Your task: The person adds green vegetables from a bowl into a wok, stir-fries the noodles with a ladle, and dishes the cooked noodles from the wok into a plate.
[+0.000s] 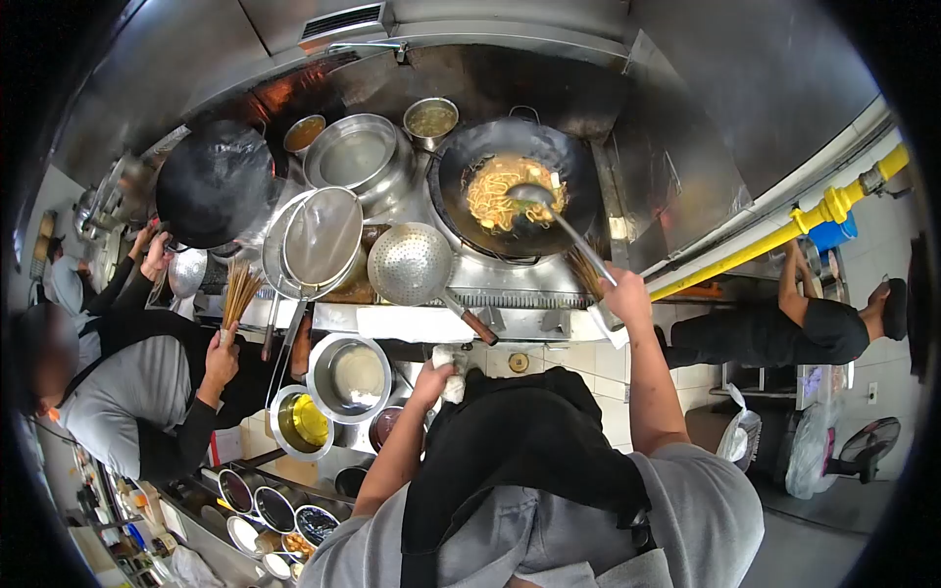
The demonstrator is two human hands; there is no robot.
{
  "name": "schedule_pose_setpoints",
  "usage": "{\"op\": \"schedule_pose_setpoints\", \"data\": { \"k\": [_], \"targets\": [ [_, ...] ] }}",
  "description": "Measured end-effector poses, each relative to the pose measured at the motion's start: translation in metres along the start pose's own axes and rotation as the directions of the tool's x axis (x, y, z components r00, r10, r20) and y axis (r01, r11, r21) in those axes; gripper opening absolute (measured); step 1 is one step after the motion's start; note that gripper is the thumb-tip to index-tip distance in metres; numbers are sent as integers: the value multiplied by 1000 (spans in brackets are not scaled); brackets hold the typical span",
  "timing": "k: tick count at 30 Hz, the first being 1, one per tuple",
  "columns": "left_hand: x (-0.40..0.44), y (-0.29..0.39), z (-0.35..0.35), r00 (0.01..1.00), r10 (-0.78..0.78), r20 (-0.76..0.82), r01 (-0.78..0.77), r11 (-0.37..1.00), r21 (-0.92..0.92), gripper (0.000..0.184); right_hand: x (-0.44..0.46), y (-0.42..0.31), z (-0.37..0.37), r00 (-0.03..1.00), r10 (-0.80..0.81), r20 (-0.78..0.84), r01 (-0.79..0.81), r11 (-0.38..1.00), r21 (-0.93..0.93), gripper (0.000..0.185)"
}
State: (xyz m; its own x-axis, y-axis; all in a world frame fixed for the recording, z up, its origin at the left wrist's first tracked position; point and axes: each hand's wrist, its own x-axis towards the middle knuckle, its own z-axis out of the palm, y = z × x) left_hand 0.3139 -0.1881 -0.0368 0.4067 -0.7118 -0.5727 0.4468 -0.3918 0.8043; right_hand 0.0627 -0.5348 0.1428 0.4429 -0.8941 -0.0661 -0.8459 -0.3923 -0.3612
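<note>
Head view is up on my screen; what do you get from the right hand [625, 297]?

I see it closed around the handle end of a long ladle [578, 238], arm stretched forward. The ladle's bowl sits among the noodles [495, 191].

And where are those noodles?

Down in the middle of the large black wok [573, 147] on the stove, with sauce around them.

How does the left hand [427, 382] stand on your feed?

I have it bunched around a white cloth [449, 372], low in front of the stove edge, well apart from the wok.

What lies between the wok and the far left?

I make out a perforated skimmer [410, 265] just beside the wok, its wooden handle pointing toward the wearer, then a mesh strainer [323, 235]. Behind them stands a large metal pot [351, 157].

Anyone else near?

I can see a co-worker's hand [222, 365] on the left, gripping a bamboo brush [241, 292] upright. On the right, another person [755, 323] in black works well apart.
</note>
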Motion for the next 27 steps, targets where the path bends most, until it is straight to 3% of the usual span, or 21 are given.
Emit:
{"op": "schedule_pose_setpoints", "data": {
  "k": [2, 5, 6, 11, 12, 13, 14, 15, 16, 19, 21, 22, 23, 25, 26, 27],
  "targets": [
    [-9, -2, -3, 1000, 7, -27, -8, 999, -41, 33, -2, 10, 8, 993, -49, -112, 65, 987, 144, 36],
    [-16, -4, -2, 996, 12, -83, -20, 995, -94, 30, 13, 10, 17, 989, -4, -145, 34, 978, 206, 35],
    [-18, -4, -1, 996, 10, -94, -19, 995, -102, 30, 22, 12, 31, 970, 25, -241, 29, 976, 216, 32],
    [-12, -14, 9, 995, 18, -103, -23, 999, -46, 30, 71, -2, 96, 975, 86, -205, -26, 960, 280, 30],
    [-11, -16, 16, 988, 1, -154, -12, 998, -66, 31, 80, -2, 113, 992, 95, -84, -56, 923, 380, 28],
    [-17, -2, 30, 979, -19, -202, 2, 996, -86, 31, 79, -4, 105, 992, 96, -85, -55, 919, 391, 28],
    [-27, 10, 44, 981, -17, -193, -1, 995, -96, 31, 77, -3, 96, 971, 126, 203, -231, 708, 668, 25],
    [-25, 6, 48, 992, -17, -122, 0, 990, -139, 30, 71, -4, 80, 882, 46, 469, -446, 408, 797, 23],
    [-28, 7, 53, 994, 2, -111, -13, 995, -102, 29, 57, -7, 63, 888, 72, 455, -448, 359, 819, 19],
    [-29, 10, 68, 991, 21, -133, -36, 994, -108, 28, 59, 13, 42, 938, 112, 329, -344, 440, 830, 21],
    [-39, 6, 77, 986, 0, -167, -25, 989, -147, 31, 87, 31, 45, 980, 107, 166, -192, 700, 688, 30],
    [-52, 21, 88, 969, -36, -245, 26, 999, -42, 33, 116, 50, 70, 995, -4, -100, 57, 845, 532, 30],
    [-63, 34, 99, 944, -61, -323, 85, 995, 61, 34, 138, 68, 98, 929, -165, -331, 268, 918, 293, 30],
    [-57, 11, 97, 955, -51, -293, 66, 997, 40, 35, 131, 36, 70, 999, 10, 37, -25, 907, 421, 31],
    [-55, 2, 97, 965, -42, -260, 47, 999, 13, 37, 132, 31, 83, 998, -14, 62, -15, 894, 448, 31],
    [-59, 3, 104, 962, -42, -269, 46, 999, 11, 37, 128, 22, 95, 965, 58, 254, -207, 764, 611, 28]
  ]
}}
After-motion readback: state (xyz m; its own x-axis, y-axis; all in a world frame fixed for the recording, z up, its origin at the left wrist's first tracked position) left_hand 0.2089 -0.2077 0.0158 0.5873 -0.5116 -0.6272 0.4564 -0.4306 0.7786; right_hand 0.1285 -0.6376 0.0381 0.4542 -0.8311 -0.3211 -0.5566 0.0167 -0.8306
